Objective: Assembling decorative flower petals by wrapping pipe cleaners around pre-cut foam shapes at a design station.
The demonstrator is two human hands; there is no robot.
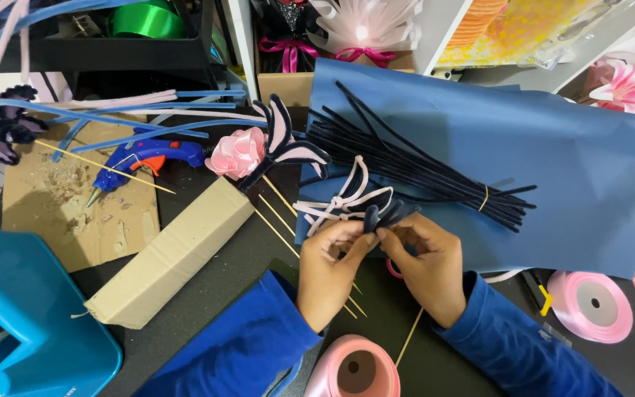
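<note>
My left hand (328,268) and my right hand (428,265) meet at the fingertips over a dark table. Both pinch a small dark navy pipe-cleaner loop (381,215) that joins pink-and-white pipe-cleaner loops (343,197). A bundle of black pipe cleaners (413,169), tied with a yellow band, lies on a blue paper sheet (575,169) just beyond my hands. A finished pink flower with dark petals (259,151) lies to the left on thin wooden sticks (277,220). Both sleeves are blue.
A long cardboard box (174,254) lies left of my hands, with a blue glue gun (145,158) on cardboard behind it. Pink ribbon rolls (354,367) (593,305) sit near the front. A teal container (23,316) is at the bottom left. Shelves with flowers stand behind.
</note>
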